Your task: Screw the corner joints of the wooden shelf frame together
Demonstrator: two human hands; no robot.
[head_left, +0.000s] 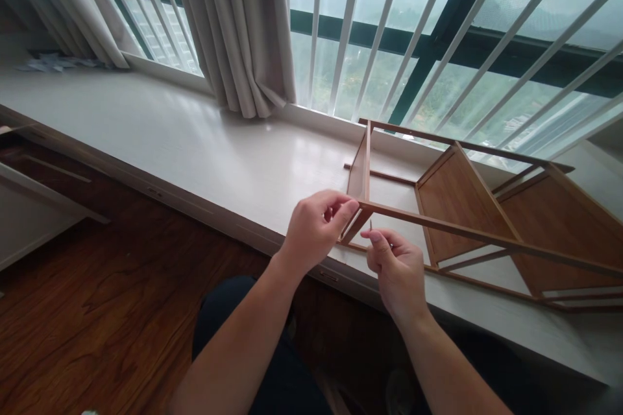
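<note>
white window ledge (170,136) | wooden shelf frame (467,207) lying on it | papers (53,63) far end

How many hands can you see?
2. The left hand pinches the near corner of the wooden rack; the right hand is just below it, fingertips pinched, perhaps on something small.

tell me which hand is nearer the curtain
Left. The left hand pinches the near corner of the wooden shelf frame, below and slightly right of the curtain. The right hand is lower and further right, below the frame's front rail.
</note>
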